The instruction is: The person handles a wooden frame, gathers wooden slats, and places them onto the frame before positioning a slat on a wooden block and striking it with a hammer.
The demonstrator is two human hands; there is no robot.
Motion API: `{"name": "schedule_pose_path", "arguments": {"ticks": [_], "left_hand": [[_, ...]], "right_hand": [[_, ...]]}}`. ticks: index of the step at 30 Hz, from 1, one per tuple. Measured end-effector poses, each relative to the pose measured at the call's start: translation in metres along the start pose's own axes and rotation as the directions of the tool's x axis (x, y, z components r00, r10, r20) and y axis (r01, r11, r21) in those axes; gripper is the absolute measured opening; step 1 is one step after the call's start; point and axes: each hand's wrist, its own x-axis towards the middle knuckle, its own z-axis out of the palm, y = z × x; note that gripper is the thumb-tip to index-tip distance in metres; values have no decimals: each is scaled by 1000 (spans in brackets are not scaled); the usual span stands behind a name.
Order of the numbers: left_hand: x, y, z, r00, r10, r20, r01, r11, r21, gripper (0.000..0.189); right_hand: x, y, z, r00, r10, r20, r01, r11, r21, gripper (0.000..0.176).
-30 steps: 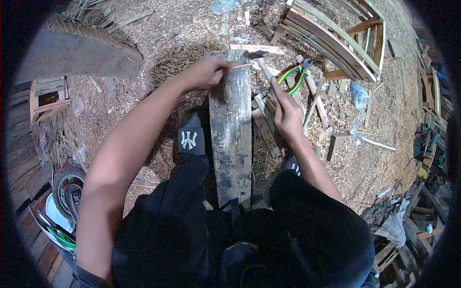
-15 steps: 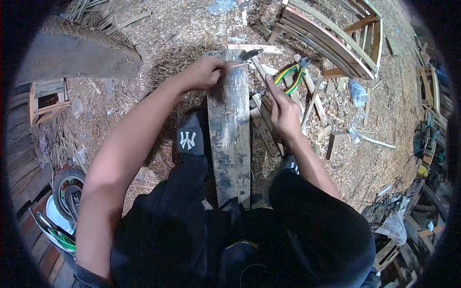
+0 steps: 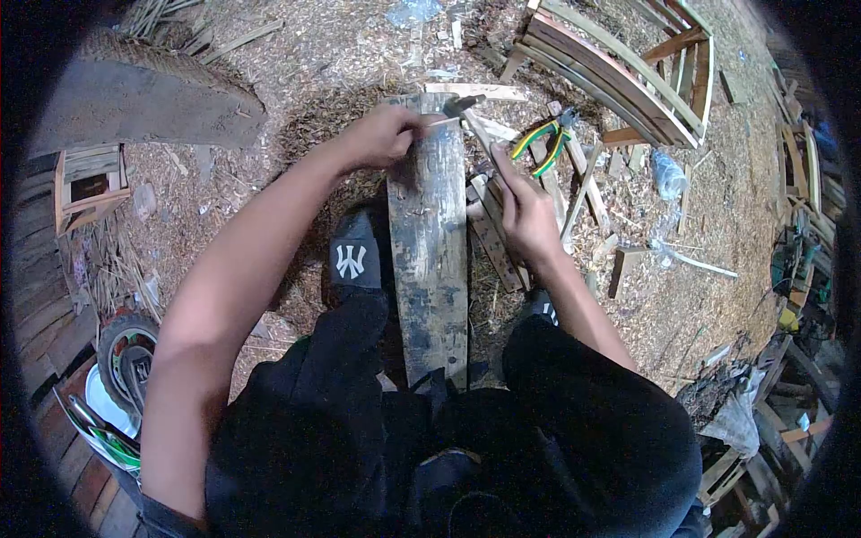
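My right hand (image 3: 531,220) is wrapped round the handle of a hammer (image 3: 466,104), whose dark head is over the far end of a worn wooden beam (image 3: 432,260). At that same end, my left hand (image 3: 392,134) pinches a thin, light stick (image 3: 441,122) that lies across the beam top, close beside the hammer head. The beam runs lengthwise between my legs. Pliers with green and yellow handles (image 3: 543,148) lie on the ground right of the hammer.
A slatted wooden frame (image 3: 610,72) stands at the upper right. Wood offcuts (image 3: 587,193) and a plastic bottle (image 3: 668,175) lie on the shavings to the right. A thick slab (image 3: 161,100) is at the upper left, above a small wooden box (image 3: 92,188).
The hammer head has shifted slightly to the left and down toward the stick. My left hand has hardly moved.
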Motion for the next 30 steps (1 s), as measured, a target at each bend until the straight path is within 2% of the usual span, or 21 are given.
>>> {"name": "schedule_pose_path", "arguments": {"ticks": [1, 3, 5, 6, 9, 11, 13, 15, 18, 20, 21, 23, 24, 26, 27, 29, 30], "left_hand": [[1, 0, 2, 999, -45, 4, 45, 997, -61, 44], [2, -2, 3, 996, -93, 11, 94, 988, -119, 45], [1, -6, 1, 999, -34, 20, 35, 998, -53, 48], [1, -8, 2, 999, -37, 21, 38, 998, -52, 48], [3, -6, 3, 1000, -26, 5, 26, 1000, -13, 51], [3, 0, -2, 989, -129, 73, 132, 990, -41, 51], [0, 2, 0, 992, -110, 54, 114, 990, -82, 52], [-2, -1, 2, 995, -93, 30, 96, 988, -124, 53], [2, -8, 8, 999, -18, -30, 16, 997, -73, 46], [2, -15, 7, 999, -21, 31, 22, 1000, -9, 60], [0, -10, 4, 999, -23, 34, 23, 1000, -7, 60], [-3, 8, -3, 982, -151, 113, 151, 988, 13, 67], [-5, 4, 0, 982, -153, 111, 152, 988, 11, 67], [-6, -1, 10, 999, -20, 26, 17, 992, 126, 79], [-6, 2, 12, 999, -17, 27, 14, 992, 123, 79], [-5, 7, 16, 995, 34, -95, -14, 978, 207, 78], [-3, 11, 15, 995, 35, -94, -15, 979, 205, 78]], "right_hand": [[2, 0, 0, 994, 25, 105, -18, 997, -70, 61], [4, 0, -1, 996, -18, 92, 26, 996, -85, 61], [0, -1, 0, 993, -29, -116, 35, 998, 53, 57], [0, -1, 2, 993, -28, -115, 35, 998, 57, 57], [2, 1, 1, 998, 10, 59, -5, 996, -94, 57], [7, 1, -2, 999, -41, 15, 42, 996, -72, 56], [4, -2, -2, 993, 8, -120, -3, 999, 42, 54], [-1, -2, 2, 987, 38, -153, -22, 995, 101, 55], [-1, -4, 1, 995, 78, 55, -74, 995, -74, 56], [0, -3, 0, 997, 83, 8, -83, 996, -26, 56], [0, -3, 1, 995, 92, -37, -91, 996, 24, 55], [-1, -7, -3, 994, 89, -61, -90, 996, -11, 54], [-1, -5, -4, 992, 97, -86, -95, 995, 29, 53], [-4, 0, -8, 990, 97, -98, -94, 995, 38, 48], [-6, -1, -10, 990, 100, -98, -97, 995, 35, 48], [-8, -6, -14, 982, 187, -29, -185, 981, 63, 48], [-9, -3, -13, 990, 129, -55, -127, 991, 34, 48]]}}
